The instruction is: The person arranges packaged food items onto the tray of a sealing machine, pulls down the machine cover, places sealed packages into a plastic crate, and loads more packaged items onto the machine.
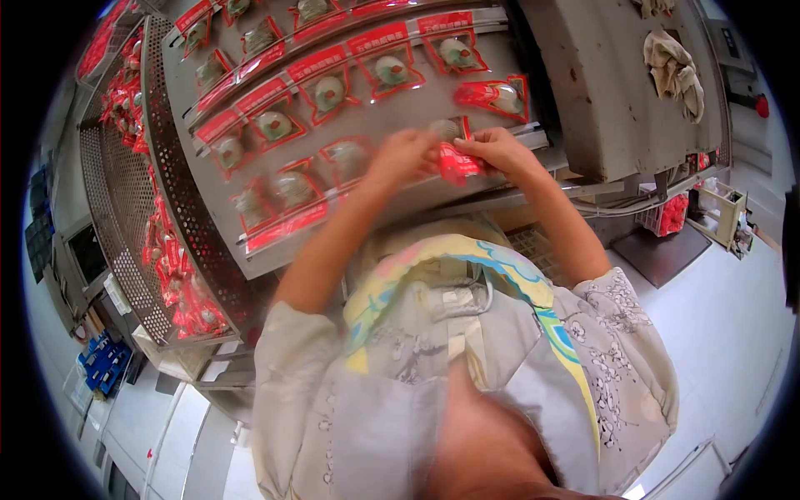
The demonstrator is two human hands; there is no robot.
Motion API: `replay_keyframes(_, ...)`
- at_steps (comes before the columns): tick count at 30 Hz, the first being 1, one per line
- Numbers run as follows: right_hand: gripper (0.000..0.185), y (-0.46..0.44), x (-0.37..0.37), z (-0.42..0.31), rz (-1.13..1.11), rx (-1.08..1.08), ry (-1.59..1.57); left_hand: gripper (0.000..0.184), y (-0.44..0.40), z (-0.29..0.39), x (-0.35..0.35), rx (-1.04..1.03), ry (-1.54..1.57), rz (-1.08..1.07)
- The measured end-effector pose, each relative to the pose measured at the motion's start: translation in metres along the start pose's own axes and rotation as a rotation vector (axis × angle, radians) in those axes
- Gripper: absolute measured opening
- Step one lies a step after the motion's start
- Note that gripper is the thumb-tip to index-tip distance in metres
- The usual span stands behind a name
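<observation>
Crumpled beige cloth (675,75), blue container (105,363)

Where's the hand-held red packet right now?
In the head view, upper half, just right of centre: the right hand pinches the red packet by the metal surface's near edge, the left hand close beside it.

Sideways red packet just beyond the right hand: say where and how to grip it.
Pinch the packet by its red end, probably from the near side: that end points left, clear of the pale bulge, and the right hand is there.
</observation>
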State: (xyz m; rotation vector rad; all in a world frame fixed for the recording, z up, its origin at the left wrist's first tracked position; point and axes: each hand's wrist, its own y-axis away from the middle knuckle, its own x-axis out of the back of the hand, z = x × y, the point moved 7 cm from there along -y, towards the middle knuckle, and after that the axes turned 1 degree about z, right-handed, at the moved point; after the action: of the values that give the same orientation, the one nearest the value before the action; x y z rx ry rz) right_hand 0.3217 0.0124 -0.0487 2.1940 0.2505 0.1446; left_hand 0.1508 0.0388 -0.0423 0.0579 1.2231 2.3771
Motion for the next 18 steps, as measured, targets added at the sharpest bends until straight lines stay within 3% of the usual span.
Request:
replay_keyframes(5, 0.023, -0.004, 0.005, 0.014, -0.112, -0.091, -0.239, 0.044, 0.002, -0.008, 0.003, 0.074, -0.063, -0.050)
replay_keyframes(13, 0.021, 0.002, -0.006, -0.009, -0.289, -0.028, -0.380, 0.021, -0.002, -0.016, -0.022, 0.379, 0.580, -0.233)
replay_keyframes(16, 0.019, -0.005, -0.003, -0.019, -0.307, 0.022, -0.296, 0.022, -0.007, -0.014, -0.008, 0.179, 0.511, -0.340)
replay_keyframes(18, 0.017, -0.020, 0.004, -0.022, -0.177, 0.082, -0.090, 0.026, -0.019, -0.010, 0.021, 0.050, 0.115, -0.214)
